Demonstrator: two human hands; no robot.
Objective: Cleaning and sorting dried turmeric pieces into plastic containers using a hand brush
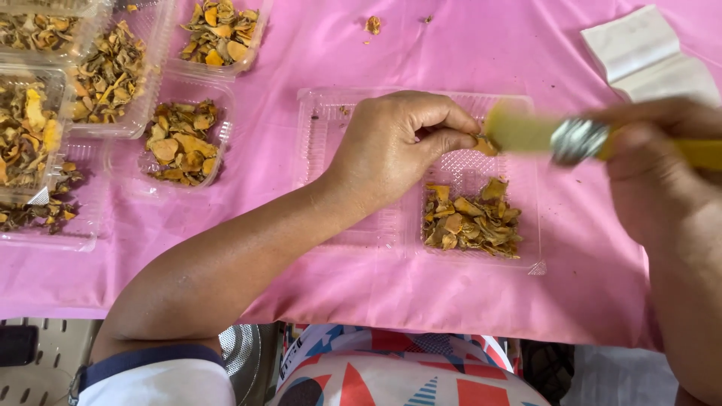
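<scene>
Left hand (391, 146) pinching dried slice (485, 145); right hand (650, 169) clamped on yellow brush (526, 131). Open tray (331, 120) below part-filled; five trays (120, 128) left of hand already full.

- Left hand (391, 146) & forearm showing bare, no rings/watch visible.
- Left upper arm wearing short white sleeve (162, 380) w/ dark navy cuff band.
- Right hand (650, 162) blurring; forearm bare too, no sleeve showing.
- Lap wearing patterned cloth (398, 372): red, white, blue triangles w/ some striping.
</scene>
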